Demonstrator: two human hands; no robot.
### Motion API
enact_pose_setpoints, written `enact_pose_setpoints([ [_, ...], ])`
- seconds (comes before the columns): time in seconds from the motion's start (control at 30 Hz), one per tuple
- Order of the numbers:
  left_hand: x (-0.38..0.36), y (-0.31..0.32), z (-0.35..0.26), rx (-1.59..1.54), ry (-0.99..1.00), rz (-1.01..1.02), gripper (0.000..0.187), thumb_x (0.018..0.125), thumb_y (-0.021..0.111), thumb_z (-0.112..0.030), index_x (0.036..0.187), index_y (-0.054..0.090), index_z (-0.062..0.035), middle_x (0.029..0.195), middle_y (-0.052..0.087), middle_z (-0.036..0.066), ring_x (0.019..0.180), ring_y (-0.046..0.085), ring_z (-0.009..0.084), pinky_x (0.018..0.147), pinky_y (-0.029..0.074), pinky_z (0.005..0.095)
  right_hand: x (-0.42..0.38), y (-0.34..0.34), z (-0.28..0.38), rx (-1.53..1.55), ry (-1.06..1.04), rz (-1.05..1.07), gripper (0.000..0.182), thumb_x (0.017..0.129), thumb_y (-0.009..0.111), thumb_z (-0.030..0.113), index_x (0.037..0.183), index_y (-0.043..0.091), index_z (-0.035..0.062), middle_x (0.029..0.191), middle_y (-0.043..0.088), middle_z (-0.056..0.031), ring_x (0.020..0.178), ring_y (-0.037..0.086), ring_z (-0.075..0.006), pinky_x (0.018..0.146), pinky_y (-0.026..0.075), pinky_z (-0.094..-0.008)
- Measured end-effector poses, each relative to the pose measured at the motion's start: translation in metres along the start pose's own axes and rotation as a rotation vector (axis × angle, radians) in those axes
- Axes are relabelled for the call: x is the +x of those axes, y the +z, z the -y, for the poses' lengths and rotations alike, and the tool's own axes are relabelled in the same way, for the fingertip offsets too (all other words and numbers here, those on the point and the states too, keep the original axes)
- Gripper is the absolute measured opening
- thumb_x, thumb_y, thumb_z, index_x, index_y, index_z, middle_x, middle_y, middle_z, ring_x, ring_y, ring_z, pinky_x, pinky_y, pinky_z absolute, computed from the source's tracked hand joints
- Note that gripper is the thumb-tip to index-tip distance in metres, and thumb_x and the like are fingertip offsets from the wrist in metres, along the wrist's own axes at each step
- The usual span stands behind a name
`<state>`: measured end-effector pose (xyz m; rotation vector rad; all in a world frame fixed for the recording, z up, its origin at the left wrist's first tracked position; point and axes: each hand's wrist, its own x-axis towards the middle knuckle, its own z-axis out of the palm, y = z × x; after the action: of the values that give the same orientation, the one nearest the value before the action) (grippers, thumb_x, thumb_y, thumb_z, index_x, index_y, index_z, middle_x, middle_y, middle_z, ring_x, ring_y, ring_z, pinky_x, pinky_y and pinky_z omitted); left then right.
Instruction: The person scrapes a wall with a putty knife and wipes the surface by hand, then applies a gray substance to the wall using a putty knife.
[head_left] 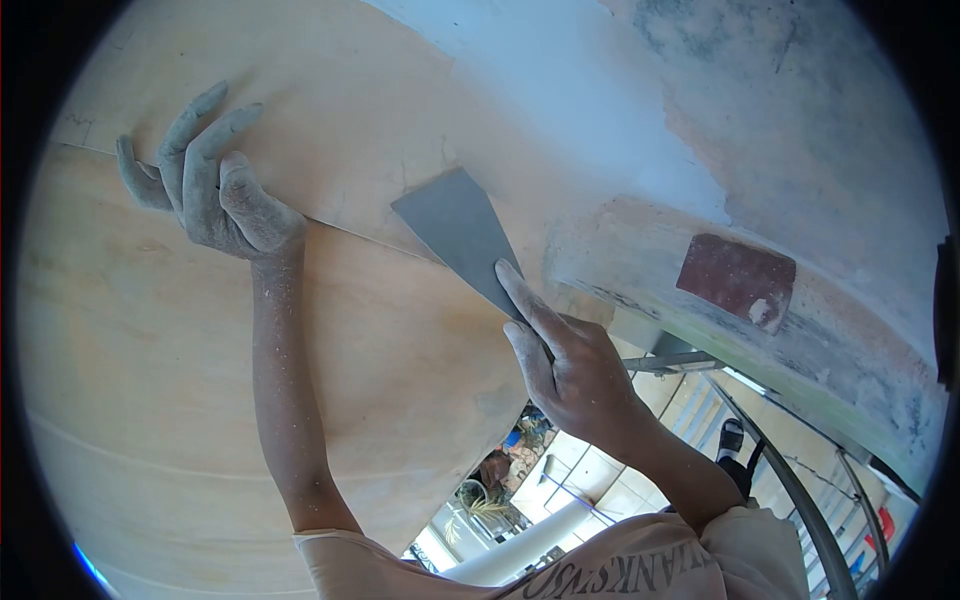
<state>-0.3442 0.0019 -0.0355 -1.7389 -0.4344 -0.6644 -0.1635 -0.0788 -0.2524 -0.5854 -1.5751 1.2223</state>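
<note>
Filling the panel seam (360, 236): right hand (575, 375) grips the putty knife (462, 235) firmly, blade on the joint; left hand (205, 180), fingers spread and holding nothing, braces the plywood panel (150, 380); next, judged, draw the blade along the seam.

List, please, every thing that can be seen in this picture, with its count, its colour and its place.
plywood panels: two with a seam between, light tan, filling the left and centre
putty knife: one, grey blade, centre, flat on the panel beside the seam
white filler patch: one, white, upper centre
brick patch: one, red-brown, right, set in a rough grey surface
metal railing: one, grey, lower right
left hand: one, dusted grey-white, upper left, pressed on the panel at the seam
right hand: one, dusty, centre, gripping the putty knife
</note>
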Motion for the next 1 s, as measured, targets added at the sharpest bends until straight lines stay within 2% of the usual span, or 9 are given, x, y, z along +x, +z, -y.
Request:
enact_pose_setpoints([
  [0.1, 0.001, 0.001, -0.001, -0.006, -0.006, -0.005, 0.042, 0.091, 0.030, -0.025, 0.073, 0.064, -0.0110, 0.084, 0.068, 0.004, 0.090, 0.057, 0.0105, 0.112, 0.013, 0.0456, -0.014, -0.002, -0.004, -0.027, -0.018, -0.001, 0.045, 0.093, 0.049, 0.007, 0.136, 0.038, -0.0015, 0.065, 0.056, -0.0151, 0.056, 0.056, -0.0212, 0.059, 0.045, -0.0320],
  [0.17, 0.001, -0.001, -0.001, 0.015, -0.018, 0.029, 0.044, 0.092, 0.028, -0.025, 0.073, 0.064, -0.0112, 0.086, 0.068, 0.004, 0.094, 0.055, 0.0109, 0.113, 0.014, 0.0447, -0.030, -0.001, -0.020, -0.099, -0.111, -0.104, 0.047, 0.093, 0.050, 0.010, 0.137, 0.037, 0.0001, 0.069, 0.058, -0.0157, 0.056, 0.058, -0.0249, 0.055, 0.046, -0.0363],
  [0.3, 0.001, -0.005, -0.006, 0.068, -0.057, 0.091, 0.046, 0.092, 0.023, -0.024, 0.073, 0.063, -0.0114, 0.090, 0.069, 0.004, 0.101, 0.052, 0.0112, 0.114, 0.015, 0.0426, -0.035, -0.012, -0.034, -0.065, -0.030, -0.153, 0.048, 0.092, 0.049, 0.010, 0.137, 0.037, 0.0004, 0.078, 0.061, -0.0182, 0.062, 0.062, -0.0279, 0.059, 0.048, -0.0374],
  [0.43, 0.003, -0.001, -0.001, -0.053, 0.000, 0.021, 0.035, 0.087, 0.036, -0.022, 0.071, 0.065, -0.0113, 0.083, 0.068, 0.003, 0.090, 0.056, 0.0138, 0.112, 0.014, 0.0454, -0.030, -0.005, -0.035, 0.204, 0.158, -0.174, 0.044, 0.094, 0.049, 0.014, 0.135, 0.040, -0.0015, 0.076, 0.060, -0.0114, 0.063, 0.060, -0.0201, 0.064, 0.048, -0.0342],
  [0.63, 0.007, -0.004, -0.016, 0.050, 0.114, 0.082, 0.037, 0.089, 0.037, -0.030, 0.071, 0.066, -0.0162, 0.081, 0.067, -0.004, 0.101, 0.056, 0.0219, 0.110, 0.018, 0.0426, -0.032, 0.002, -0.058, 0.714, 0.407, 0.003, 0.043, 0.096, 0.050, 0.025, 0.132, 0.040, 0.0038, 0.070, 0.053, -0.0036, 0.051, 0.051, -0.0103, 0.048, 0.046, -0.0244],
  [0.67, 0.010, -0.005, -0.022, 0.069, 0.151, 0.097, 0.022, 0.083, 0.046, -0.023, 0.072, 0.065, -0.0169, 0.080, 0.066, -0.005, 0.097, 0.059, 0.0205, 0.105, 0.028, 0.0415, -0.032, 0.001, -0.057, 0.821, 0.428, 0.026, 0.041, 0.097, 0.049, 0.027, 0.131, 0.041, 0.0050, 0.069, 0.052, -0.0033, 0.048, 0.049, -0.0095, 0.045, 0.044, -0.0232],
  [0.77, 0.018, -0.007, -0.031, -0.074, 0.173, 0.284, 0.009, 0.070, 0.055, -0.012, 0.072, 0.063, -0.0148, 0.078, 0.065, -0.002, 0.084, 0.062, 0.0190, 0.095, 0.040, 0.0404, -0.032, -0.001, -0.051, 1.066, 0.498, 0.070, 0.037, 0.099, 0.043, 0.032, 0.127, 0.043, 0.0078, 0.067, 0.050, -0.0025, 0.041, 0.043, -0.0081, 0.038, 0.039, -0.0208],
  [0.8, 0.023, -0.003, -0.039, -0.139, 0.220, 0.287, 0.015, 0.062, 0.058, -0.005, 0.074, 0.061, -0.0126, 0.077, 0.063, 0.000, 0.074, 0.063, 0.0180, 0.082, 0.048, 0.0373, -0.031, 0.000, -0.050, 1.100, 0.534, 0.068, 0.036, 0.099, 0.041, 0.033, 0.125, 0.043, 0.0082, 0.066, 0.050, -0.0023, 0.039, 0.042, -0.0083, 0.037, 0.038, -0.0209],
  [1.0, 0.020, -0.002, -0.052, -0.151, 0.111, 0.477, 0.016, 0.064, 0.060, -0.007, 0.079, 0.061, -0.0094, 0.077, 0.062, 0.003, 0.070, 0.061, 0.0192, 0.059, 0.049, 0.0302, -0.031, 0.004, -0.039, 1.156, 0.566, 0.169, 0.034, 0.100, 0.037, 0.038, 0.118, 0.047, 0.0102, 0.066, 0.049, -0.0016, 0.041, 0.045, -0.0094, 0.036, 0.035, -0.0222],
])
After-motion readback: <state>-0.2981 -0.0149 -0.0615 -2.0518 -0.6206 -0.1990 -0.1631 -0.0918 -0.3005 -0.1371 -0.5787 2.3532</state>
